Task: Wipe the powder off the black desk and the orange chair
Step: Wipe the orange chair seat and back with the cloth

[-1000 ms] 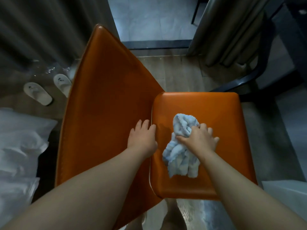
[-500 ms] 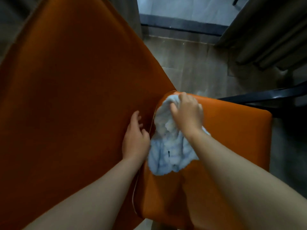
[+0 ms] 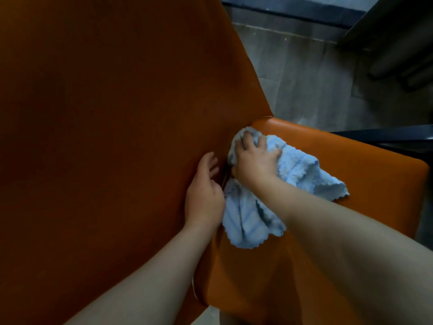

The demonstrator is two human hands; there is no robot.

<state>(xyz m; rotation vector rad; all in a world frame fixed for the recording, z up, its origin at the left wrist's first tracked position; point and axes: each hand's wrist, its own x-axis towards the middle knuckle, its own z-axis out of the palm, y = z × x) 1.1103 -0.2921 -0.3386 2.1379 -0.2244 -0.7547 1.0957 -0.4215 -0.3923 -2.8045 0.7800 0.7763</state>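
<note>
Moved since a second ago: right hand [image 3: 255, 160] with blue cloth [image 3: 302, 170], from mid-seat to rear seat corner of orange chair [image 3: 356, 165]; fingers curled, gripping cloth, which trails right of it. Left hand [image 3: 203, 195]: alongside, fingers relaxed, flat on backrest [image 3: 117, 137].

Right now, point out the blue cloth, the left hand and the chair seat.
blue cloth [image 3: 304, 171]: head view, spread flap on the seat.
left hand [image 3: 203, 195]: head view, back of hand.
chair seat [image 3: 375, 174]: head view, bare right part.
</note>
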